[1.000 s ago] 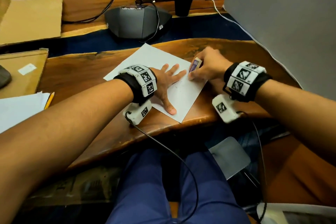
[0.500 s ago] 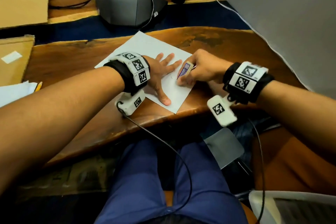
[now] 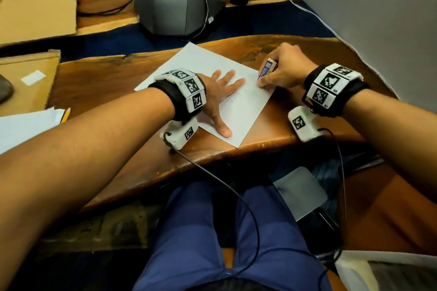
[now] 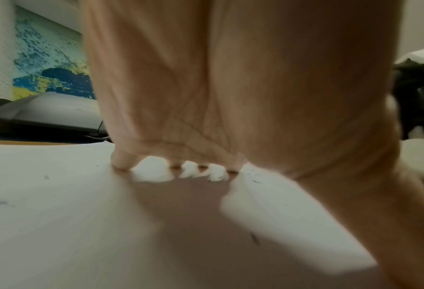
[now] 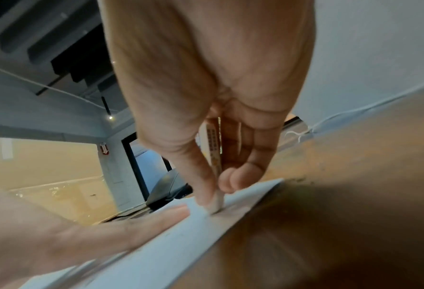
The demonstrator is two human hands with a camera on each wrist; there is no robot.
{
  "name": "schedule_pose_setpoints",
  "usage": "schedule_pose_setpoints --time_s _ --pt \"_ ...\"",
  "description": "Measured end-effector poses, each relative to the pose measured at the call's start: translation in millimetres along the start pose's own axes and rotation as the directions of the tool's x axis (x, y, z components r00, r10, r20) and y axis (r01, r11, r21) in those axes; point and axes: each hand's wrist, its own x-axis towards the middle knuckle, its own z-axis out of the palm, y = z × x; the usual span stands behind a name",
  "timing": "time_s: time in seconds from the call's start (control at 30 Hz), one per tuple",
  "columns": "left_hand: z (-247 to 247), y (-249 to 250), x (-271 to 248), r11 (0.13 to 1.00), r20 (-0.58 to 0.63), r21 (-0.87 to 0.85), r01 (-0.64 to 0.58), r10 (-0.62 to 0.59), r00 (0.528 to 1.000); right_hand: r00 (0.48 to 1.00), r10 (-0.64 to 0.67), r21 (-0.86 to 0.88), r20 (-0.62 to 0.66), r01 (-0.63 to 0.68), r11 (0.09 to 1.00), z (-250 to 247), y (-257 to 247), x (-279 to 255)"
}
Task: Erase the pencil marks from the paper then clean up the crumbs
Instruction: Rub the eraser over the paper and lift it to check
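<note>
Paper (image 3: 227, 73), a thin white sheet, lies askew on the glossy wooden desk (image 3: 106, 82), left hand (image 3: 220, 94) spread flat pinning it. Right hand (image 3: 283, 71), at its three o'clock edge, pinches the sleeved eraser (image 3: 266, 69), now nearer that edge than a moment ago; dark crumbs (image 3: 238, 95) litter the middle, so rubbing continues.

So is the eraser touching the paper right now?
Touching. The right wrist view shows the eraser tip, pinched by the right hand, pressed onto the paper.
</note>
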Motion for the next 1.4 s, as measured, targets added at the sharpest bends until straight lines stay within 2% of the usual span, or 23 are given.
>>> schedule_pose_setpoints --time_s 0.03,0.1,0.17,0.2,0.3,0.37,0.4,0.47,0.53,0.57,0.63,0.7,0.73,0.8,0.87,0.93,1.03,1.1,1.13,1.2,1.27,1.3,1.4 --pt "0.6 0.1 0.5 1.0 -0.002 0.003 0.002 -0.002 1.0 0.999 -0.035 -0.002 0.015 0.035 0.999 1.5 -1.6 -1.4" --pt "1.6 -0.9 2.0 1.0 -0.006 -0.002 0.006 -0.006 1.0 0.982 -0.122 0.006 0.147 0.122 0.993 9.9 -10.7 -12.7" --pt "1.9 -1.1 0.8 1.0 0.005 -0.016 0.002 -0.002 1.0 0.956 -0.11 0.028 0.273 0.106 0.994 14.8 -11.2 -17.7" --pt "1.6 -0.6 1.0 1.0 0.001 -0.021 -0.004 0.004 1.0 0.957 -0.087 0.05 0.278 0.076 0.996 11.6 -7.5 -15.2" --pt "2.9 -2.0 0.8 1.0 -0.011 -0.025 -0.008 0.008 1.0 0.992 -0.006 0.042 0.126 0.001 0.999 -7.0 2.8 3.6" --pt "2.6 -2.2 1.5 1.0 -0.018 -0.017 -0.009 0.009 1.0 0.998 -0.016 -0.015 0.054 0.017 1.0 -10.3 4.6 6.3" --pt "3.7 -2.4 2.7 1.0 -0.02 -0.013 -0.015 0.015 1.0 0.996 -0.049 -0.009 0.08 0.05 0.999 -5.6 1.9 2.4" --pt "4.2 -4.1 4.3 1.0 -0.018 -0.017 -0.02 0.019 1.0 0.965 -0.124 0.028 0.232 0.121 0.992 7.8 -7.9 -11.5" --pt "4.2 -5.0 4.7 0.999 -0.015 -0.029 -0.023 0.022 1.0 0.935 -0.127 0.068 0.33 0.11 0.992 14.2 -8.4 -16.8" --pt "4.9 -4.7 5.1 0.999 -0.021 -0.034 -0.027 0.026 0.999 0.945 -0.105 0.078 0.31 0.085 0.993 11.5 -5.3 -13.6" --pt "6.5 -5.7 5.0 0.999 -0.041 -0.032 -0.031 0.03 0.999 0.982 -0.025 0.079 0.185 0.01 0.997 -2.5 1.1 0.9" --pt "6.7 -5.8 4.2 0.999 -0.052 -0.027 -0.028 0.026 0.998 0.996 -0.013 0.057 0.083 0.008 0.998 -8.2 0.2 5.9" --pt "7.1 -6.3 5.5 0.999 -0.053 -0.022 -0.025 0.024 0.998 0.995 -0.052 0.069 0.09 0.046 0.997 -3.7 -6.7 2.4" --pt "7.5 -6.9 7.2 0.999 -0.053 -0.018 -0.026 0.025 0.998 0.966 -0.166 0.097 0.197 0.15 0.984 14.3 -24.9 -11.4" --pt "7.9 -7.2 6.9 0.999 -0.057 -0.026 -0.03 0.028 0.998 0.93 -0.193 0.125 0.313 0.161 0.979 30.2 -35.0 -21.3" --pt "8.0 -6.9 7.1 0.999 -0.055 -0.031 -0.021 0.019 0.998 0.946 -0.131 0.141 0.295 0.092 0.986 29.4 -29.3 -14.3" --pt "7.9 -8.0 6.0 0.999 -0.048 -0.032 -0.007 0.005 0.999 0.991 0.051 0.147 0.125 -0.07 0.987 7.3 -17.2 11.9" --pt "7.0 -7.5 7.1 0.999 -0.047 -0.031 -0.011 0.01 0.999 0.996 0.063 0.114 0.066 -0.07 0.991 4.2 -18.2 16.2" --pt "8.0 -7.2 7.9 0.999 -0.049 -0.032 -0.018 0.016 0.999 0.995 0.026 0.104 0.094 -0.036 0.994 9.4 -22.4 13.0" --pt "9.0 -8.4 8.4 0.999 -0.065 -0.043 -0.031 0.028 0.997 0.968 -0.072 0.127 0.241 0.042 0.991 23.7 -34.8 0.2" --pt "9.6 -9.3 7.4 0.998 -0.074 -0.048 -0.033 0.03 0.997 0.933 -0.092 0.156 0.347 0.04 0.987 33.8 -38.5 -6.0" --pt "9.7 -9.1 7.4 0.999 -0.074 -0.047 -0.027 0.023 0.997 0.945 -0.065 0.157 0.319 0.015 0.987 32.5 -35.5 -1.6" --pt "10.9 -7.9 6.6 0.999 -0.08 -0.048 -0.011 0.007 0.997 0.993 0.085 0.119 0.084 -0.095 0.988 11.0 -23.6 18.3"
